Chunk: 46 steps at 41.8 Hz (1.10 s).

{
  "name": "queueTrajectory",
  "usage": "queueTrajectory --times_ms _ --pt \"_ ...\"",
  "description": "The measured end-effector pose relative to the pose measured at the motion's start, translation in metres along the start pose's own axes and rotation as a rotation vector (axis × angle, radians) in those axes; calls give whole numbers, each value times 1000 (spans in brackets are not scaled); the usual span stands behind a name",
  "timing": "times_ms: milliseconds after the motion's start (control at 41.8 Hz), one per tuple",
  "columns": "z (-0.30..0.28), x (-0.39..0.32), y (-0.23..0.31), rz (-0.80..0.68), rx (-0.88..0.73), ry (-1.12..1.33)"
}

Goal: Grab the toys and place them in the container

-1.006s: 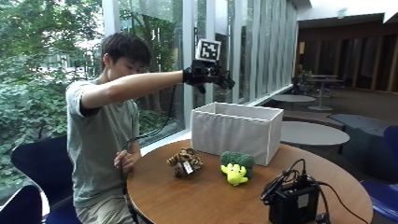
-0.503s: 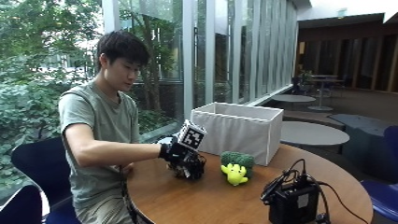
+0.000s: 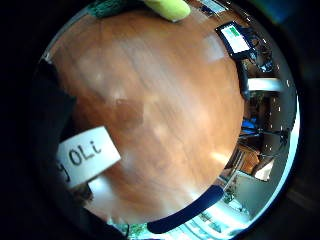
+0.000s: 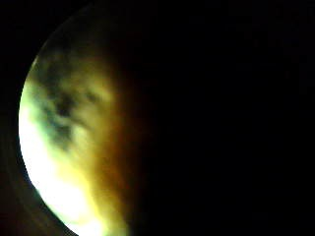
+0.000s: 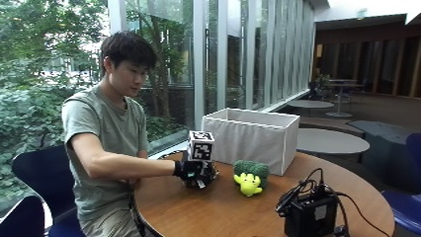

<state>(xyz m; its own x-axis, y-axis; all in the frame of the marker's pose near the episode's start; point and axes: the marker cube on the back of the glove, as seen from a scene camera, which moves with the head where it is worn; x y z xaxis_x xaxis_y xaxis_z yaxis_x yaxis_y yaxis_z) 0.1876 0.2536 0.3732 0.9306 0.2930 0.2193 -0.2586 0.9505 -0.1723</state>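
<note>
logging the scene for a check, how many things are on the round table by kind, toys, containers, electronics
toys: 2, the green and yellow plush toy and the brown toy under the gloved right hand
containers: 1, the white fabric bin
electronics: 1, the black device with cables
total: 4

White container (image 5: 253,138); green-and-yellow toy (image 5: 250,177); reddish-brown wooden table (image 5: 217,212); black gloved right hand (image 5: 192,171).

Seated person in a grey-green tee
Sleeveless-cut shirt (image 5: 105,128), dark short hair, black glove on the right hand (image 5: 192,170).
</note>
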Motion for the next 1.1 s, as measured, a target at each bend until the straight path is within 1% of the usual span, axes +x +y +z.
queueTrajectory --times_ms 72,120,216,263,335,383,455,599,719,790,910,1006,1102 --pt "-2 -3 -3 -6 -38 -4" --pt "-7 0 -7 15 -80 35" --pt "-32 13 -11 71 -106 217" --pt "-54 14 -10 20 -105 221" --pt "-96 7 -7 -141 -112 160" --pt "-131 7 -7 -188 -93 172" --pt "-186 3 -9 -220 -44 181" --pt "-278 -43 -23 -152 84 190" --pt "-330 -77 -38 -129 180 287" --pt "-351 -106 -47 -142 222 306" --pt "-369 -149 -65 -219 263 316" --pt "-374 -196 -85 -278 283 325" --pt "-368 -242 -107 -368 292 315"
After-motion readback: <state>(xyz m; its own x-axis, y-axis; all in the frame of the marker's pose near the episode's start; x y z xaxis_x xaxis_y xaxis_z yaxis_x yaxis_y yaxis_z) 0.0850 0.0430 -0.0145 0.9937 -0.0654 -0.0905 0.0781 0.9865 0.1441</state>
